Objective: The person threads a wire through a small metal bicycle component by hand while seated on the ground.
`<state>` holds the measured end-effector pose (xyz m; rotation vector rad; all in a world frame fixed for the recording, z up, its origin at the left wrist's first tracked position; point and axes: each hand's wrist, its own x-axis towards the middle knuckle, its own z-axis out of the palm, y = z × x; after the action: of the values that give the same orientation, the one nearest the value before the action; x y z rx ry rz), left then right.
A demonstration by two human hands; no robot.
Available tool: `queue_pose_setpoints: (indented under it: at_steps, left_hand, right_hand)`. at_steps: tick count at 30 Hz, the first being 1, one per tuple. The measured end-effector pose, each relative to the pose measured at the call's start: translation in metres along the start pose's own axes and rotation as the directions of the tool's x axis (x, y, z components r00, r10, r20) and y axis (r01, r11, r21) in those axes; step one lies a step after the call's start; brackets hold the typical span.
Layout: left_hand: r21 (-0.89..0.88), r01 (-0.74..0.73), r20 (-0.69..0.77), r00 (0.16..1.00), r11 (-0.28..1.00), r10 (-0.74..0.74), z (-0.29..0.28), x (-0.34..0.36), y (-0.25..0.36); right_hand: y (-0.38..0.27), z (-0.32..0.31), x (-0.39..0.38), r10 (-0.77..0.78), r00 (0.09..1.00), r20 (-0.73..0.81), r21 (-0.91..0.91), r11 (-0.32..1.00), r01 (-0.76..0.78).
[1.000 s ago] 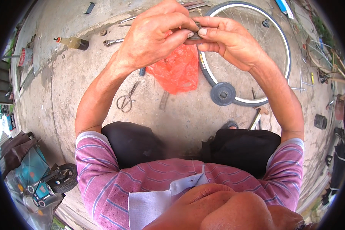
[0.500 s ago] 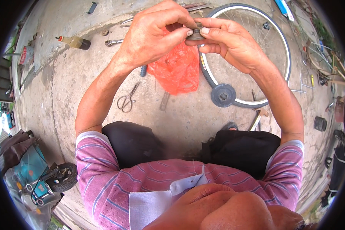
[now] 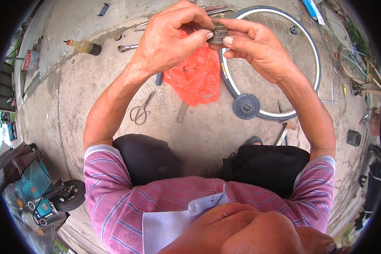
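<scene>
A small round metal part with stepped rings, dark and worn, is held up at the far middle between both hands. My left hand pinches its left side with thumb and forefinger. My right hand grips its right side, thumb in front and fingers around the back and underneath. Below the hands a crumpled red plastic bag lies on the concrete. Behind my right forearm lies a bicycle wheel with a dark tyre and pale rim. A dark round disc rests at its near edge.
Scissors and a flat metal strip lie on the ground before my knees. A wrench and a bottle of dark liquid are at the far left. A hammer lies near my right knee. A small wheeled vehicle stands at the left.
The metal part has been tilted between my fingers, so more of its stepped rings shows. My right fingers have shifted slightly on it. Both arms stay almost still.
</scene>
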<state>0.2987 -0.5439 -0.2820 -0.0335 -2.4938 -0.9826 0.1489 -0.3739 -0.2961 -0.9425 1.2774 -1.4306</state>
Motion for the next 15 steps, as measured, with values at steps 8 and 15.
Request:
queue_pose_setpoints:
  at_steps: [8,15]
  left_hand:
    - [-0.417,0.162,0.050,0.987,0.894,-0.155,0.005,-0.001,-0.011]
    - [-0.398,0.226,0.003,0.970,0.889,-0.245,0.013,-0.001,-0.002]
  right_hand:
    - [0.000,-0.001,-0.004,-0.019,0.999,-0.032,0.005,1.000,0.019]
    - [0.009,-0.006,-0.001,-0.082,0.994,-0.067,-0.003,0.997,0.082]
